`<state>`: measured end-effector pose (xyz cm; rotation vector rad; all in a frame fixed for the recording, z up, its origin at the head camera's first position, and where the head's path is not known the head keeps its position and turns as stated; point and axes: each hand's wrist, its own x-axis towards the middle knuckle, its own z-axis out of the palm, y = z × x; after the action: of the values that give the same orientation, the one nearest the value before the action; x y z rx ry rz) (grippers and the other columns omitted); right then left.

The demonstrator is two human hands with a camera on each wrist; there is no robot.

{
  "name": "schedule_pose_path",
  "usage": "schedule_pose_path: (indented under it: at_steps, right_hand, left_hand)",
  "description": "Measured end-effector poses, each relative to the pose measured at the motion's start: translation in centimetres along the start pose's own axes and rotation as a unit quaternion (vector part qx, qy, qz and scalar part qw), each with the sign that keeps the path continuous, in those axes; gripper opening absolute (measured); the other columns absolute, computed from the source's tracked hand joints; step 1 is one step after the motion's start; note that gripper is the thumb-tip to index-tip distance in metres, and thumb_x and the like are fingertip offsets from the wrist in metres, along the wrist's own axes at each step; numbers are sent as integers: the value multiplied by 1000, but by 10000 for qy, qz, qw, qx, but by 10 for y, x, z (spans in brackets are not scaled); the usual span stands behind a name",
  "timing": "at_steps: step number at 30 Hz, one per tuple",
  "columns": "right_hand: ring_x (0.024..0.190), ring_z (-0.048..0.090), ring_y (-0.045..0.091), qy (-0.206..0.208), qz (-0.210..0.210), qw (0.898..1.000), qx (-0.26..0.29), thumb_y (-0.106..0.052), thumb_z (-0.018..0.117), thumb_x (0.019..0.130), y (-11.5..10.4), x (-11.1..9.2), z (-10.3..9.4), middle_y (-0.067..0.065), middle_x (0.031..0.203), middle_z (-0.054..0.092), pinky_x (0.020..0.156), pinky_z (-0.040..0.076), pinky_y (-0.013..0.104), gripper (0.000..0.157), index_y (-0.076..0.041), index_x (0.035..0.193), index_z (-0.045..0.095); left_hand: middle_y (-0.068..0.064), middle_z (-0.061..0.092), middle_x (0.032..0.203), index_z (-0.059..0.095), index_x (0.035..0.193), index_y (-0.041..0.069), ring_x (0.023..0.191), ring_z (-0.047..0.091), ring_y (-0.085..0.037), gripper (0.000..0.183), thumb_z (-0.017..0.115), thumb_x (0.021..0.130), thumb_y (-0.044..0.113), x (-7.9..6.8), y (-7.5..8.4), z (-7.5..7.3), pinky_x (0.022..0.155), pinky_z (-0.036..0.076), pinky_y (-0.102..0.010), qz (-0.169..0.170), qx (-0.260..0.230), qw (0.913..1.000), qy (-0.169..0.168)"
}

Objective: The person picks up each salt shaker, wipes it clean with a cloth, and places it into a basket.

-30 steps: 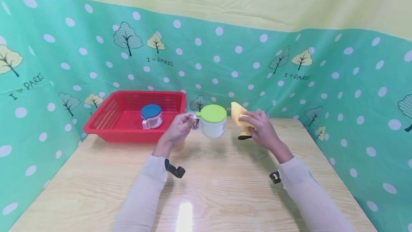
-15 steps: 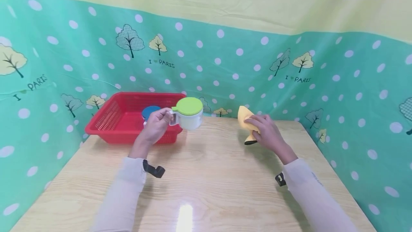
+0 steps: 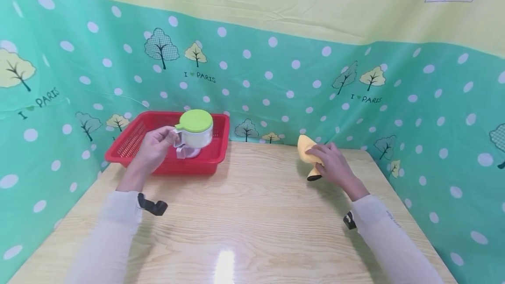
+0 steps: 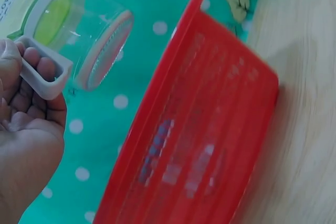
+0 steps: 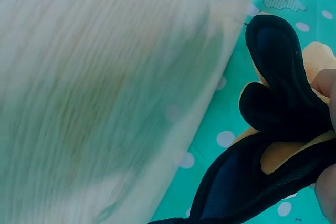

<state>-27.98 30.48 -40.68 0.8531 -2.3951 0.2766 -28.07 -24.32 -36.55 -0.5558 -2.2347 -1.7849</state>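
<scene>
My left hand (image 3: 151,146) pinches the white handle of a clear seasoning jar (image 3: 196,130) with a lime-green lid. The jar is upright in the head view, raised over the red plastic basket (image 3: 193,168). Behind and below it, inside the basket, sits a second jar (image 3: 188,152); its blue lid is hidden in the head view but shows faintly through the basket's slots in the left wrist view. At the right, my right hand (image 3: 334,165) grips a soft yellow fabric piece (image 3: 306,149). The right wrist view shows its black underside (image 5: 275,51), with rounded lobes and yellow edges.
A light wooden table (image 3: 252,214) carries the basket at its back left. Green and yellow printed cloth (image 3: 276,69) hangs behind the table and along both sides. Each wrist wears a black strap mount (image 3: 151,205).
My left hand has carried the green-lidded jar leftward from mid-table to above the basket. My right hand, holding the yellow fabric piece, has shifted slightly right and down.
</scene>
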Motion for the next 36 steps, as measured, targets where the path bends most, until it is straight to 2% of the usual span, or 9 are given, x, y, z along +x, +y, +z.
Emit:
schedule_pose_path:
  at_steps: [4,8,11,16,19,22,27,31,36]
  right_hand:
    - [92,56,38,-224,33,9997,-108,12,72,72,1,-3,0,15,120,69,75,43,44,51,-8,118,71]
    - [99,58,38,-484,163,9985,-220,11,74,74,4,-7,1,14,119,70,77,45,46,49,-9,119,72]
    - [102,58,39,-629,295,9973,-254,10,76,75,7,-11,1,13,119,70,78,47,48,48,-9,119,72]
    - [115,57,41,-792,491,9954,-201,9,77,75,12,-17,2,14,123,68,87,47,55,47,-9,119,72]
    - [119,56,42,-809,587,9950,-72,9,78,76,13,-20,2,16,125,67,90,46,57,47,-9,119,72]
    - [118,56,44,-823,671,9943,60,9,78,76,14,-22,3,17,127,67,91,46,58,48,-9,119,72]
    - [105,56,43,-901,768,9930,-29,9,78,76,15,-27,5,17,126,67,80,49,56,47,-11,118,73]
    - [103,59,40,-921,722,9931,50,10,78,76,15,-29,7,17,123,69,80,47,52,46,-8,118,73]
    - [102,60,38,-1031,676,9922,156,10,77,77,15,-29,11,17,123,68,80,45,50,46,-7,120,71]
  left_hand:
    - [1,61,99,59,113,-5,102,54,-17,33,57,106,27,-6,-4,-25,86,46,-22,-224,593,9980,1]
    - [1,59,104,58,119,-3,105,52,-17,41,54,106,35,-8,-8,-46,88,43,-27,-641,959,9933,22]
    - [-3,58,110,56,123,-2,109,49,-19,47,52,106,41,-7,-8,-57,90,41,-33,-931,1183,9886,-34]
    - [-10,52,119,56,124,1,113,44,-26,52,51,105,49,0,-9,-69,90,42,-37,-1419,1388,9801,-63]
    - [-11,49,125,56,123,3,115,41,-27,54,50,104,53,3,-12,-75,88,42,-38,-1795,1392,9739,-38]
    - [-12,46,128,54,123,0,112,41,-28,55,48,105,52,6,-16,-80,85,43,-39,-2024,1303,9706,-17]
    - [-12,45,130,52,129,-2,114,39,-26,53,45,108,47,11,-23,-87,89,40,-37,-2252,1153,9675,-16]
    - [-6,50,119,55,126,-1,110,42,-24,47,47,108,42,14,-29,-91,85,44,-29,-2323,1091,9665,35]
    - [7,57,99,66,109,6,103,45,-22,29,49,108,30,18,-35,-97,79,46,-24,-2460,951,9644,188]
